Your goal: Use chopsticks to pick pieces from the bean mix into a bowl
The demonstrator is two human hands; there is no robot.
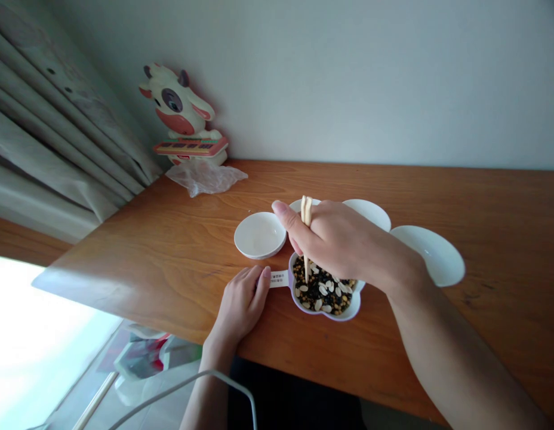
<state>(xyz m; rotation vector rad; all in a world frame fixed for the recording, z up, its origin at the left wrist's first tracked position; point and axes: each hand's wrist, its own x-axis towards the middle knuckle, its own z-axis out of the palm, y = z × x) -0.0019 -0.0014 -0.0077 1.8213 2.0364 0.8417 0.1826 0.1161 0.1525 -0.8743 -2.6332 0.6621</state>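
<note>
A purple-rimmed bowl (pixel 347 313) with a handle stands on the wooden table, filled with mixed dark and tan grains and pale seeds (pixel 324 289). My left hand (pixel 245 298) is closed around the end of the bowl's handle, which carries a white label (pixel 279 279). Over the bowl, my right hand (pixel 331 233) grips a pair of wooden chopsticks (pixel 306 209), held nearly upright with the tips down among the grains. Part of the bowl is hidden under my right hand.
White dishes sit behind the bowl: one at left (pixel 259 235), one partly covered by my hand (pixel 296 206), one behind my wrist (pixel 369 212), one at right (pixel 433 254). A cow toy keyboard (pixel 182 119) and a clear plastic bag (pixel 205 177) are at the back left. A cable (pixel 214 373) crosses below.
</note>
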